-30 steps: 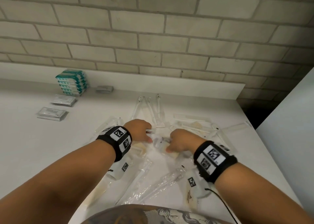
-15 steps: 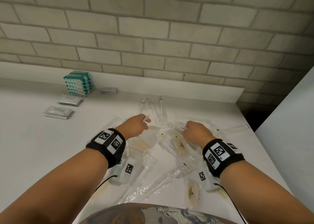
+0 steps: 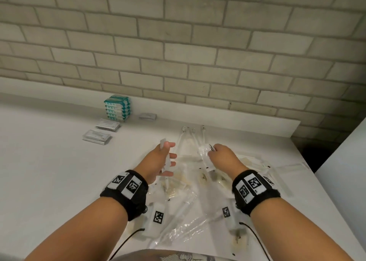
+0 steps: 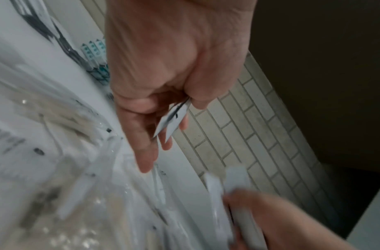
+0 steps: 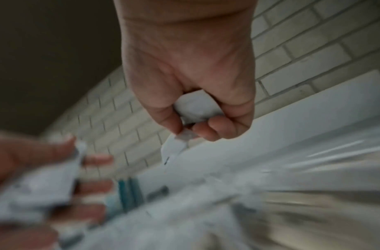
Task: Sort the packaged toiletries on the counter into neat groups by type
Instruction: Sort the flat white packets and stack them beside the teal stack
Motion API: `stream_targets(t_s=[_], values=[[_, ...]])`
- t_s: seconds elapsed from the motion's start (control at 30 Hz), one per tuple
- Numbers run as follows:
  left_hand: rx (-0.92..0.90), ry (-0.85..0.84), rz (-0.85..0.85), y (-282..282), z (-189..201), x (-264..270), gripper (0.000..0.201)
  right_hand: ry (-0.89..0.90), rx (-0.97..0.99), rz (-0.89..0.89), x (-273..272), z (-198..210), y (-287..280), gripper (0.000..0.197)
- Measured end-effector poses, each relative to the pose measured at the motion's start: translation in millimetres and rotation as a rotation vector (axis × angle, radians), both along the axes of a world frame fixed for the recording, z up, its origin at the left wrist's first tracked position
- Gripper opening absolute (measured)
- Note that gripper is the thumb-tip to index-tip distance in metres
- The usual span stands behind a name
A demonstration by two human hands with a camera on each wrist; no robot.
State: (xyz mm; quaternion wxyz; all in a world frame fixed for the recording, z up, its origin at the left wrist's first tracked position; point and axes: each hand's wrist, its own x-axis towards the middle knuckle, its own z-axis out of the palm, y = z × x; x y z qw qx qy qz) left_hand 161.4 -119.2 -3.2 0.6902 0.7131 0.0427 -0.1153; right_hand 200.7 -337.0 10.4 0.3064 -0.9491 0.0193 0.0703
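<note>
White laminate counter (image 3: 49,171) carries everything here, backed by a pale brick wall (image 3: 178,53). Against the far edge, toward the left, stands one stack of teal-and-white packets (image 3: 117,108), about five high. Just in front of it lie two low piles of flat grey sachets (image 3: 108,125) and (image 3: 96,137), and one more grey sachet (image 3: 147,116) sits alone to the right of the teal stack, close to the back edge.

Three clear-wrapped toothbrushes (image 3: 193,137) fan out near the far middle of the counter, heads pointing at the wall. Nearer the front edge is a loose heap of clear plastic packages (image 3: 184,191), overlapping too much to count; several show cream-coloured contents.

Both hands are raised above that heap, each wrist in one black band with square printed markers. The left hand (image 3: 161,161) pinches one small white sachet (image 3: 163,143) between thumb and forefinger, the other three fingers spread loosely outward; the left wrist view shows the same thin packet (image 4: 174,118) caught at the thumb (image 4: 200,99). The right hand (image 3: 222,157) is curled tight around one crumpled clear packet (image 3: 204,149), held above the counter just beside the handles of the fanned toothbrushes; from the right wrist view, a white wrapper (image 5: 195,106) bulges out between the bent fingers (image 5: 216,125). Blur hides what the packet holds.
</note>
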Motion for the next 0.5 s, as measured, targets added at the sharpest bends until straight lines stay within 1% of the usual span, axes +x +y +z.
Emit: stream_targets(t_s=[0.07,0.1,0.17,0.2,0.27,0.3,0.33,0.37,0.43,0.47,0.5], values=[[-0.103,-0.006,-0.030,-5.2,5.2,-7.6,0.049,-0.133,0.135,0.011,-9.3,20.7,28.0,0.023],[-0.170,-0.011,-0.049,-10.0,10.3,-10.7,0.048,-0.184,0.187,0.050,-14.6,27.5,44.1,0.023],[-0.339,-0.006,-0.045,-17.3,21.9,-14.8,0.048,-0.208,0.330,0.132,-27.0,35.6,75.0,0.024],[-0.418,0.008,-0.021,-17.7,27.4,-15.5,0.052,-0.157,0.418,0.150,-33.2,39.1,86.8,0.035],[-0.540,0.037,0.037,-8.4,34.5,-15.0,0.060,0.001,0.608,0.198,-36.2,40.1,100.7,0.061],[-0.583,0.049,0.051,-2.8,35.7,-14.9,0.062,0.059,0.670,0.228,-34.7,38.5,103.6,0.065],[-0.616,0.055,0.055,6.1,36.7,-15.7,0.063,0.080,0.672,0.244,-34.5,40.2,109.3,0.063],[-0.645,0.059,0.058,13.8,37.2,-16.9,0.063,0.063,0.643,0.246,-33.1,39.1,115.2,0.058],[-0.695,0.068,0.050,26.5,37.0,-19.5,0.064,-0.015,0.511,0.214,-30.9,38.0,130.5,0.050],[-0.720,0.072,0.038,32.2,38.0,-20.5,0.065,-0.061,0.504,0.178,-32.0,38.1,136.8,0.044],[-0.737,0.066,0.030,37.8,38.7,-21.5,0.067,-0.116,0.548,0.134,-33.4,36.9,141.6,0.035]])
